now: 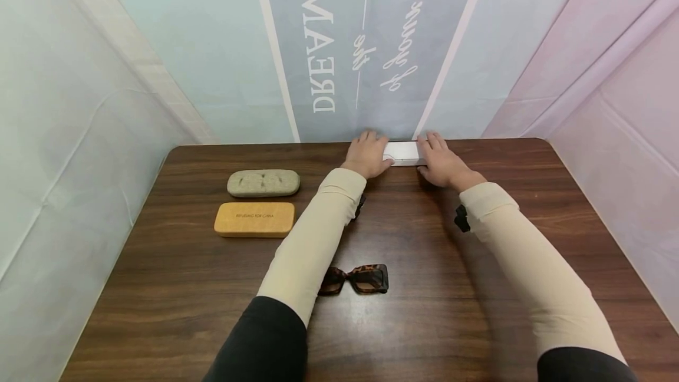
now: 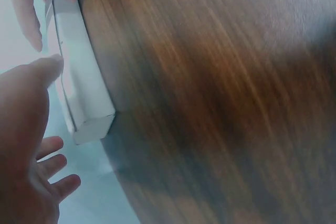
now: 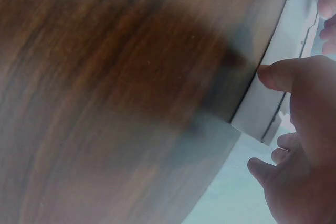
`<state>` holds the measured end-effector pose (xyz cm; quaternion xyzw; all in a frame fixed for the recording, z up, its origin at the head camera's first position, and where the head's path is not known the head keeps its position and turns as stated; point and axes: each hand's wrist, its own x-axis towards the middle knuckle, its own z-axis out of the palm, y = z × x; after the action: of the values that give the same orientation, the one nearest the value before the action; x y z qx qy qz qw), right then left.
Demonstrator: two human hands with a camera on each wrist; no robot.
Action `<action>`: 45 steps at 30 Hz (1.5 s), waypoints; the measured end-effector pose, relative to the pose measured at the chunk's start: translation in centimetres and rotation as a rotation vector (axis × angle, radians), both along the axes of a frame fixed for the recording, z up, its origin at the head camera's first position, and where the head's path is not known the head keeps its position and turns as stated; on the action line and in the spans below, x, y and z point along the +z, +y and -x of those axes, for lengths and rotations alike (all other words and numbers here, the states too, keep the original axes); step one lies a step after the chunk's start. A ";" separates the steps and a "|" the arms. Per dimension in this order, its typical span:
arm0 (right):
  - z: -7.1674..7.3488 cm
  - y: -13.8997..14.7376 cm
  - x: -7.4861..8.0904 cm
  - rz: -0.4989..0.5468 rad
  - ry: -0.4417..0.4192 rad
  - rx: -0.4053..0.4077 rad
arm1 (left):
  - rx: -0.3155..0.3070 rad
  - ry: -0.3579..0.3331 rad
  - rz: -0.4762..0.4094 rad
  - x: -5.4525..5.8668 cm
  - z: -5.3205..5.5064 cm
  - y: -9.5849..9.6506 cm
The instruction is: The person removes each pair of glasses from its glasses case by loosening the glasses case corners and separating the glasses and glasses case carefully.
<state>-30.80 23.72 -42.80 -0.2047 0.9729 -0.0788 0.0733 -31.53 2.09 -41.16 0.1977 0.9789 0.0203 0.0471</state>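
Observation:
A long white box (image 1: 404, 152) lies at the far edge of the brown table, between both hands. My left hand (image 1: 367, 155) is at its left end, and in the left wrist view its thumb (image 2: 50, 69) touches the upper edge along the lid seam. Past that end, several of the left fingers show loosely bent. At the other end my right hand (image 1: 440, 161) holds the box, its thumb (image 3: 275, 75) pressed on the front face in the right wrist view. Some right fingers reach round behind, partly hidden.
Left on the table (image 1: 424, 311) lie a greenish-beige fabric glasses case (image 1: 263, 183) and a yellow case (image 1: 254, 220) with printed lettering. Tortoiseshell sunglasses (image 1: 368, 279) sit nearer, partly covered by the left sleeve (image 1: 307, 246). A printed curtain (image 1: 228, 46) hangs right behind the far edge.

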 end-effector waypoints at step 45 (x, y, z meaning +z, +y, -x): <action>-5.8 -3.0 4.6 -0.022 0.015 0.166 | -0.216 -0.071 0.051 3.4 -5.4 -7.3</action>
<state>-25.00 20.71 -38.17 -0.2843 0.9540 -0.0601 0.0744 -26.17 -5.20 -37.76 0.2999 0.9499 -0.0029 0.0885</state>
